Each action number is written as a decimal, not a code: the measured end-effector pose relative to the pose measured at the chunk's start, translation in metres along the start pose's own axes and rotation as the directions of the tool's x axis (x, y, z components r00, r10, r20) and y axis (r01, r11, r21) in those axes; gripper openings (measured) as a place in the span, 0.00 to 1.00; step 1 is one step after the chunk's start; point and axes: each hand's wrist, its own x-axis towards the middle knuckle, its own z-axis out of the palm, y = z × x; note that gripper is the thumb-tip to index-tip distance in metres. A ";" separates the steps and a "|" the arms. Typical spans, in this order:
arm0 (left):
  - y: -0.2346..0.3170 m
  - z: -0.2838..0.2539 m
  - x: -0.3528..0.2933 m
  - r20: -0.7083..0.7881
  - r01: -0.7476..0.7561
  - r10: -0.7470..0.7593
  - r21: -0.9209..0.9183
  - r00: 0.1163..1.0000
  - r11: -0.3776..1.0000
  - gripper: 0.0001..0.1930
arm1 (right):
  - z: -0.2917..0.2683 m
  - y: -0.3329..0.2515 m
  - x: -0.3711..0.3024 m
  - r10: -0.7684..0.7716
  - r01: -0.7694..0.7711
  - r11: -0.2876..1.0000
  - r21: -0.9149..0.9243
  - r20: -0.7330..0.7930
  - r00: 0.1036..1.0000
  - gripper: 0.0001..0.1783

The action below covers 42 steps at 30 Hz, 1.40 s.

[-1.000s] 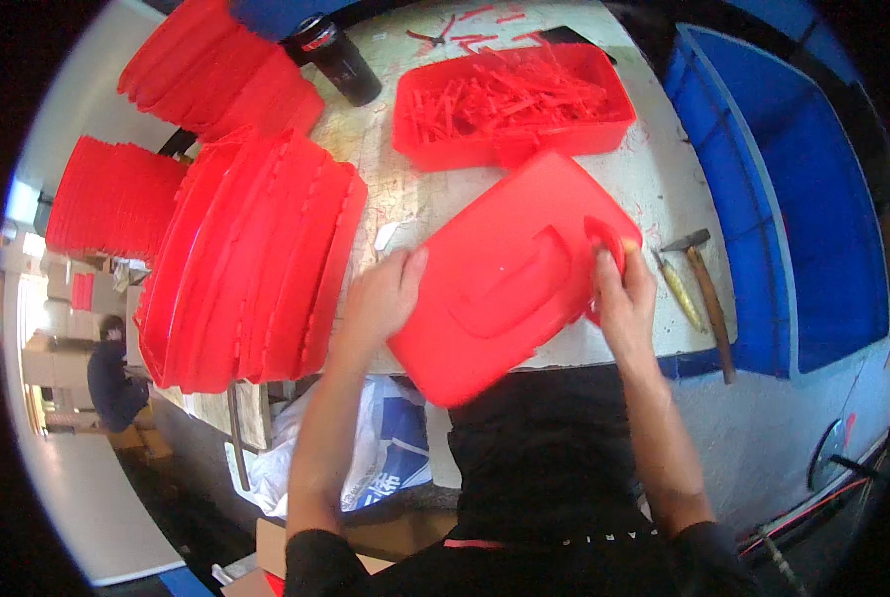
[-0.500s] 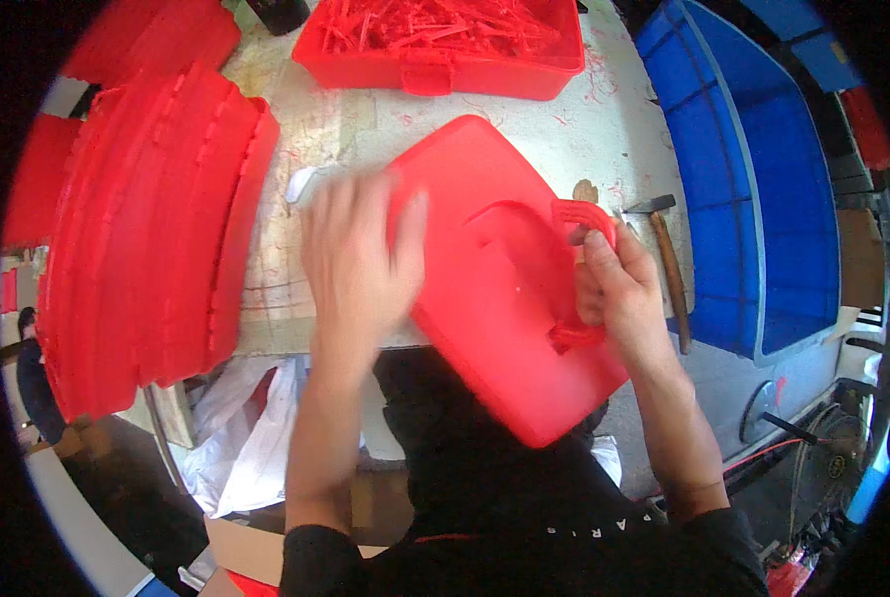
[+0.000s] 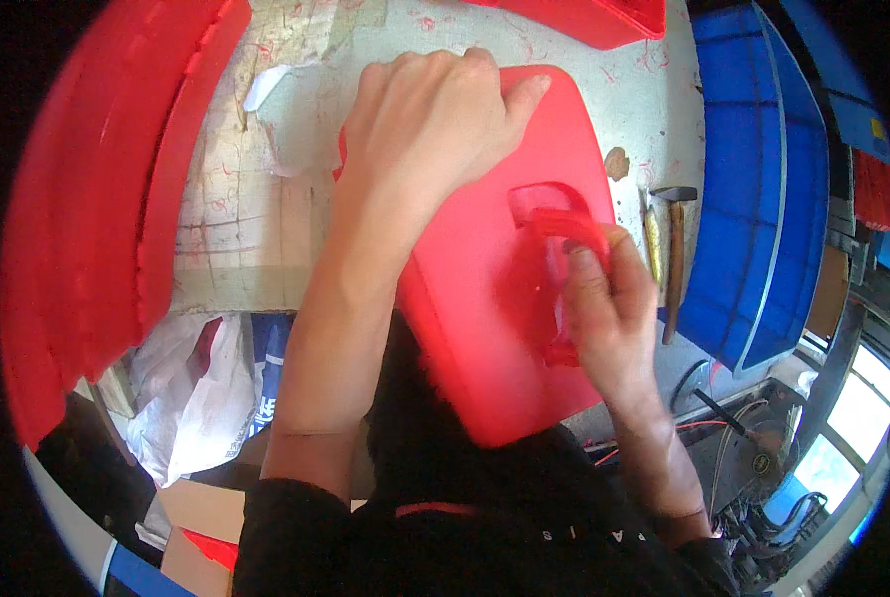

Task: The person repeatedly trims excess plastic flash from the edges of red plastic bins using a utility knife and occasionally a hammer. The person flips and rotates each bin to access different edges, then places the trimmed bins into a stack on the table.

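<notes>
Red lid (image 3: 470,269), mid-frame: we find left grip (image 3: 425,124) now across it, likely steadying, closure unclear; right grip (image 3: 612,313) clamped on handle (image 3: 569,224).

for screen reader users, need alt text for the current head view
A person's right hand grips the handle of a red plastic lid while the left hand covers its far left corner. Stacked red parts are left; a hammer and blue crate, right.

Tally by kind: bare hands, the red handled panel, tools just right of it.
Bare hands: 2 (left hand, right hand)
Red rectangular plastic panel with handle: 1
Wooden-handled metal hammer: 1
Slim yellow-handled tool: 1
Total: 5
</notes>
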 end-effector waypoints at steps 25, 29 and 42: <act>-0.018 -0.007 0.003 -0.068 -0.076 0.080 0.054 0.994 0.996 0.27 | 0.027 -0.011 0.015 -0.065 0.065 0.993 -0.103 0.003 0.998 0.10; -0.019 -0.012 0.002 0.044 -0.102 0.100 0.036 0.994 0.994 0.29 | 0.018 -0.012 0.008 0.200 -0.217 0.942 0.255 0.090 0.976 0.08; -0.014 0.001 -0.013 -0.060 -0.218 0.218 -0.002 0.974 0.976 0.29 | 0.029 0.015 -0.020 -0.052 0.050 0.990 0.131 0.012 0.999 0.10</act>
